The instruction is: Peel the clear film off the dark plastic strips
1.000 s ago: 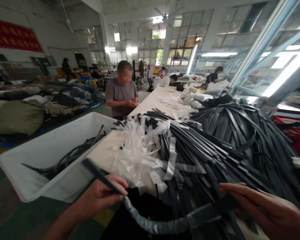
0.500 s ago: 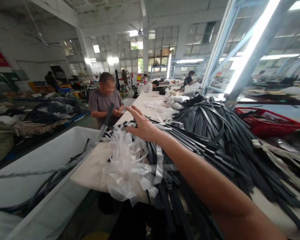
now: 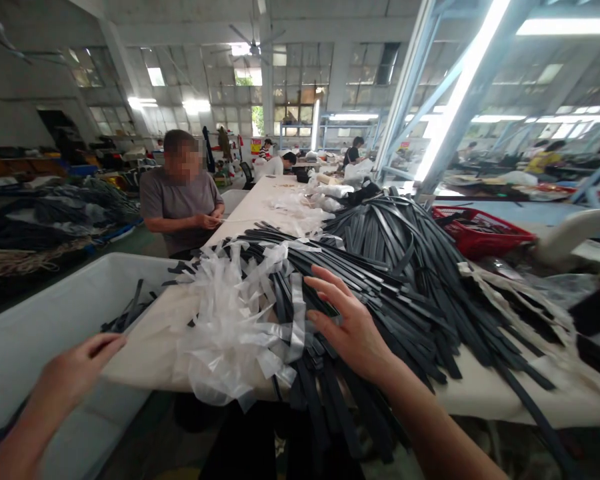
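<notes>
My right hand (image 3: 353, 323) hovers with fingers apart over a spread of flat black straps (image 3: 380, 293) on the table. By its fingertips lies a tangle of clear plastic strips (image 3: 230, 320), partly draped over the table's front edge. My left hand (image 3: 77, 370) is above the near part of a large white bin (image 3: 125, 273), left of the table corner. Its fingers are pressed together, and nothing shows in them. More black straps (image 3: 133, 307) lie inside the bin, near the table side.
The pale table (image 3: 150, 343) runs away from me. A co-worker (image 3: 180, 200) is at its left side, hands together around a thin pale strip. A larger strap heap (image 3: 380, 227) and a red basket (image 3: 480, 230) are to the right. A light-blue metal frame (image 3: 405, 87) rises behind.
The black strap swinging above the bin is gone from the air. My left hand has come into view at lower left. My right hand has moved back and right. The view has turned right.
</notes>
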### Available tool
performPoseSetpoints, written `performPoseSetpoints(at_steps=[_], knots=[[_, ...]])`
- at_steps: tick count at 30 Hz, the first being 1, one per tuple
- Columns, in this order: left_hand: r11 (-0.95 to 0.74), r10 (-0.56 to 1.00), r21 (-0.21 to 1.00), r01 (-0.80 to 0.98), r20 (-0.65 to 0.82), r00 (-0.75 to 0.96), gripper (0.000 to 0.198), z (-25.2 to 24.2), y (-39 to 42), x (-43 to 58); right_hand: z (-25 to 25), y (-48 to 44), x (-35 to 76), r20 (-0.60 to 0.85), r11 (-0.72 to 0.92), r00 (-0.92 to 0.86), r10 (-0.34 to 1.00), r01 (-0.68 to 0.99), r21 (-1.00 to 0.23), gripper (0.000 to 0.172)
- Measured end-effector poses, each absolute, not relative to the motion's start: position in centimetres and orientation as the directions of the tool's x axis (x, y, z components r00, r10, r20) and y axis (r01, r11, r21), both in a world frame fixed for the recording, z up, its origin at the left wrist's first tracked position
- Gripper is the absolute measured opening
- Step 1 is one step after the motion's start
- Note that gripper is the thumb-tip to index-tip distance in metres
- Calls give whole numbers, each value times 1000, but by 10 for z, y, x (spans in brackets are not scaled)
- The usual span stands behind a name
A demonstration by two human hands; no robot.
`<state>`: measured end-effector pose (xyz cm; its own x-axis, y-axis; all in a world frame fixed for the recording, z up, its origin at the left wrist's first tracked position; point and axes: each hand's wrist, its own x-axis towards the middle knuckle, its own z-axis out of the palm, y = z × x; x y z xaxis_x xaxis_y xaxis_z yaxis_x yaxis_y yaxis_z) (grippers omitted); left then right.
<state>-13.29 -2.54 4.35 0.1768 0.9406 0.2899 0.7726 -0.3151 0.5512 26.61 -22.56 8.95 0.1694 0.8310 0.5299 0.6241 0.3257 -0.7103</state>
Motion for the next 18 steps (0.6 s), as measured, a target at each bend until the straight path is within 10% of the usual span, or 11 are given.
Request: performPoseSetpoints(at_steps=[7,12,18], knots=[[-696,647,491,524,114,754,42,26,-69,89,34,-287,250,411,203,325,851,518,-831,42],[-680,684,326,657,-40,728,43,11,-78,166,11,-309,254,362,114,419,832,510,-853,39],[-660,690,433,614,25,724,22,13,-61,173,-1,-321,267,346,77,479,807,495,-865,39]])
